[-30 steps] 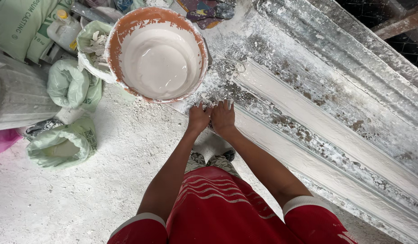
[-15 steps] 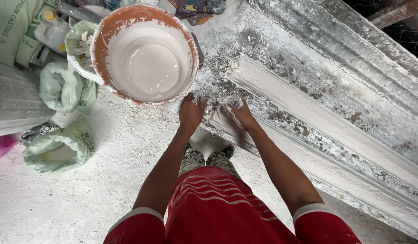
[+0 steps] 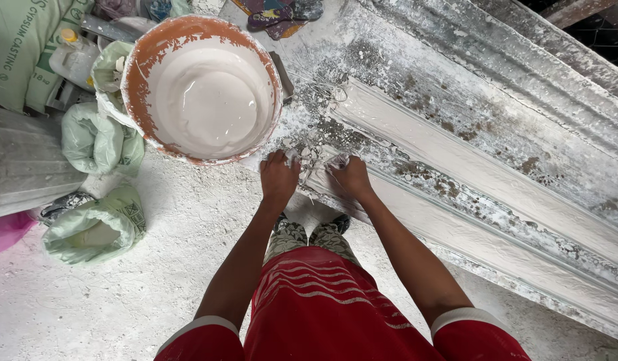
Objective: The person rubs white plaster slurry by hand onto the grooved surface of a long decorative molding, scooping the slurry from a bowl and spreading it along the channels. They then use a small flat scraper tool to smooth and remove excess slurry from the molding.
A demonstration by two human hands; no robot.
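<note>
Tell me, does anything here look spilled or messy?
Yes. White crumbs and flakes lie scattered on the long mould beside the bucket, right where the left hand and right hand press.

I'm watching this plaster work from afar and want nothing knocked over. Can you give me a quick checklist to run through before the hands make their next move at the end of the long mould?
1. Both hands free of tools: ok. The left hand and right hand rest bare on the mould end.
2. Bucket upright: ok, holding smooth pale mix.
3. Bucket apart from the left hand: ok, though close.
4. Mould end free of crumbs: not ok, loose plaster bits lie there.
5. Feet on firm floor: cannot tell, mostly hidden.
6. Open sack out of the way: ok, off to the left.
</note>
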